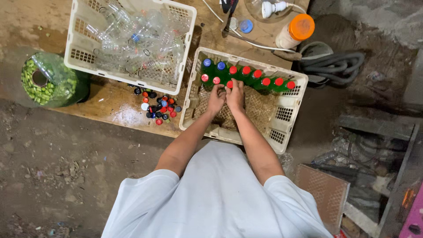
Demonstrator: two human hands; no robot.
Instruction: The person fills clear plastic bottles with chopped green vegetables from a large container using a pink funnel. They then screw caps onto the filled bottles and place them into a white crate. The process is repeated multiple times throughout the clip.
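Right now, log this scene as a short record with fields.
left hand: left hand on a green bottle's red cap
right hand: right hand beside it, on the same bottle
near crate: white crate holding capped green bottles along its far wall
far crate: second white crate full of empty clear bottles
between crates: loose caps on the wooden bench

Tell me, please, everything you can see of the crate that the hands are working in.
The crate is off-white plastic with lattice walls and floor, rectangular, open-topped, lying slightly askew at the edge of a wooden board. Along its far wall stand green bottles with red and blue caps. The left hand and right hand reach inside at a red-capped bottle. Most of the floor is bare.
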